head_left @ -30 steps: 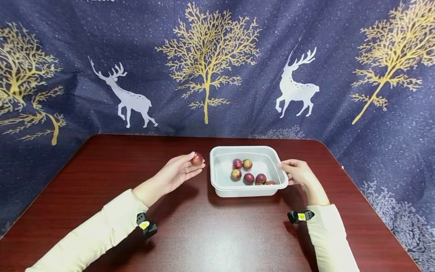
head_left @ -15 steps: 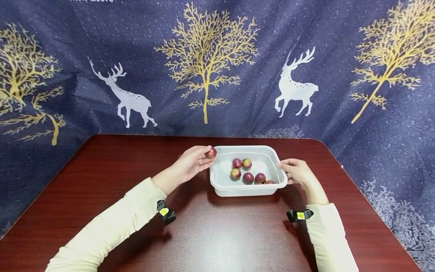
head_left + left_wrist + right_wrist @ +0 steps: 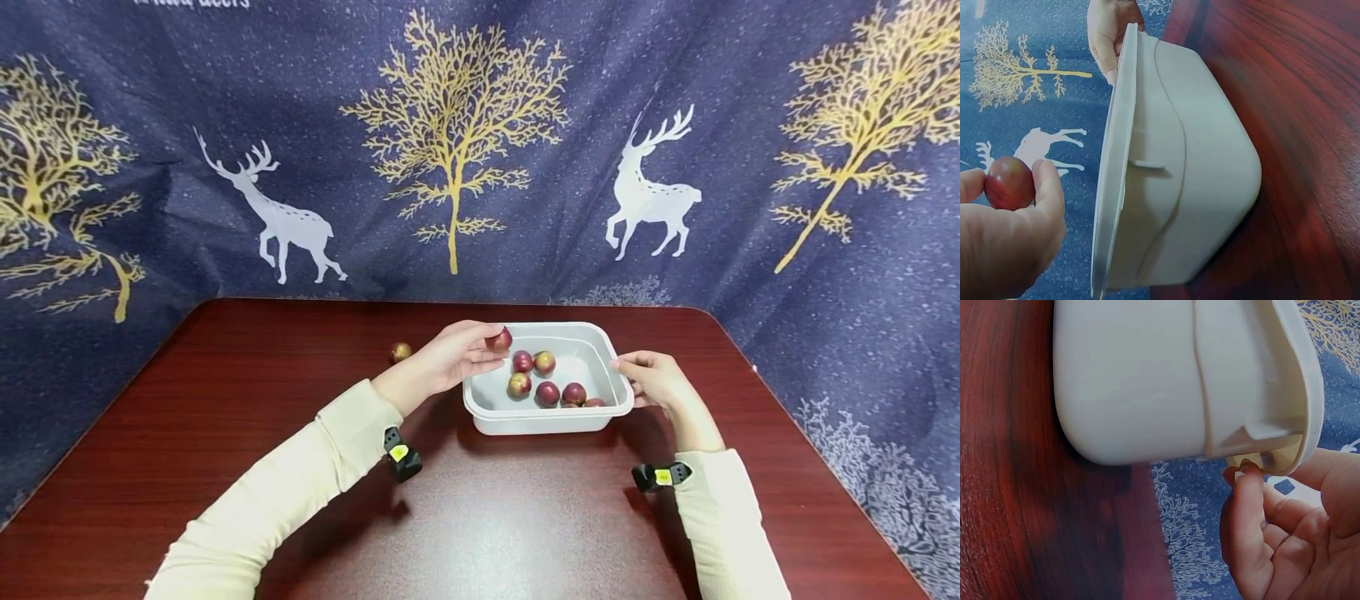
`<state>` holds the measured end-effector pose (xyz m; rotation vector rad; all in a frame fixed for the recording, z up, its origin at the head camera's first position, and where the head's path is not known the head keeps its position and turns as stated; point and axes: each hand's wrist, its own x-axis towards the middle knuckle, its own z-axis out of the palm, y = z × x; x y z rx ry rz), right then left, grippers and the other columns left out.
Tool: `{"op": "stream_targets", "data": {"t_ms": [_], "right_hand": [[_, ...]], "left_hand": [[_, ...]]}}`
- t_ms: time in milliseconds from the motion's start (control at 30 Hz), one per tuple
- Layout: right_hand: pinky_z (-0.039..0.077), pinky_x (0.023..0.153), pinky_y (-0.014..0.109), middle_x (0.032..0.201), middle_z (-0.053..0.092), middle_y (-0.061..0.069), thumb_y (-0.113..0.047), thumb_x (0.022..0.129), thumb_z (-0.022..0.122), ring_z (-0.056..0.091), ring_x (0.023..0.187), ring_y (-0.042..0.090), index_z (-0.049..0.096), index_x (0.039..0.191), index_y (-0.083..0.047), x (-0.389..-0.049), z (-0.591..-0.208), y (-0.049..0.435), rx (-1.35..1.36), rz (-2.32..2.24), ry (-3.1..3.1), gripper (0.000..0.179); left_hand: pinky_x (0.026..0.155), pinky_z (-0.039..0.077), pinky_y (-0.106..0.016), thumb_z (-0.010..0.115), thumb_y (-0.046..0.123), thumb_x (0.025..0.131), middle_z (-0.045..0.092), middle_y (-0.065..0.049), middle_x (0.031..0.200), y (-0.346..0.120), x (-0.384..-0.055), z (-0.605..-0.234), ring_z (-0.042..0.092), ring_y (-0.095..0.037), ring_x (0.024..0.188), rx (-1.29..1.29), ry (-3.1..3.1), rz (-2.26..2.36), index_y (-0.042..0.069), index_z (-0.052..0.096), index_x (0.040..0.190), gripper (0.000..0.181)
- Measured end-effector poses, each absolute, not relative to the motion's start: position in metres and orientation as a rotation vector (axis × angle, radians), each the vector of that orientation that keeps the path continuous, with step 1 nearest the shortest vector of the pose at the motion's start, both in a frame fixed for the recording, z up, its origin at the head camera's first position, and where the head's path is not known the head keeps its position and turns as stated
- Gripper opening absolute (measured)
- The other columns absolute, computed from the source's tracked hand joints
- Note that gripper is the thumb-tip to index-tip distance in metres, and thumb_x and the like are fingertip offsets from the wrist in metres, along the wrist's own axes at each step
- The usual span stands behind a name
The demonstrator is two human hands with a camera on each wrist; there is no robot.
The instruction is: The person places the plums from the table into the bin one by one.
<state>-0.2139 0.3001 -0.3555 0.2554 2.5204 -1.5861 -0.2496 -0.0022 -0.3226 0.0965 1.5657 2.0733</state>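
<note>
My left hand holds a reddish plum between thumb and fingers, above the left rim of a white plastic tub. In the left wrist view the held plum sits at the fingertips, outside the tub's wall. Several red and yellow-green plums lie loose inside the tub. At the tub's right end, my right hand grips the rim, thumb on top. Its curled fingers show under that rim in the right wrist view.
One more plum rests on the dark red wooden table, behind the left wrist. A blue cloth with trees and deer hangs beyond the table's far edge. Each forearm carries a black wrist camera.
My left hand has moved right with the plum, from beside the tub to over its left rim. A plum on the table has come into view behind it. The right hand stays put.
</note>
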Motion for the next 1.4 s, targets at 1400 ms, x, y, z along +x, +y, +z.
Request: {"op": "stream_targets", "data": {"t_ms": [1400], "right_hand": [[0.053, 0.051, 0.023, 0.065, 0.059, -0.006, -0.02, 0.091, 0.055, 0.057, 0.055, 0.004, 0.047, 0.124, 0.009, -0.213, -0.354, 0.297, 0.282, -1.593, 2.524, 0.045]], "left_hand": [[0.1, 0.043, -0.043, 0.046, 0.018, 0.094, 0.046, -0.024, 0.131, 0.034, -0.271, -0.345, 0.049, -0.032, 0.119, 0.02, 1.792, 1.699, 0.0, 0.042, 0.129, 0.039]]}}
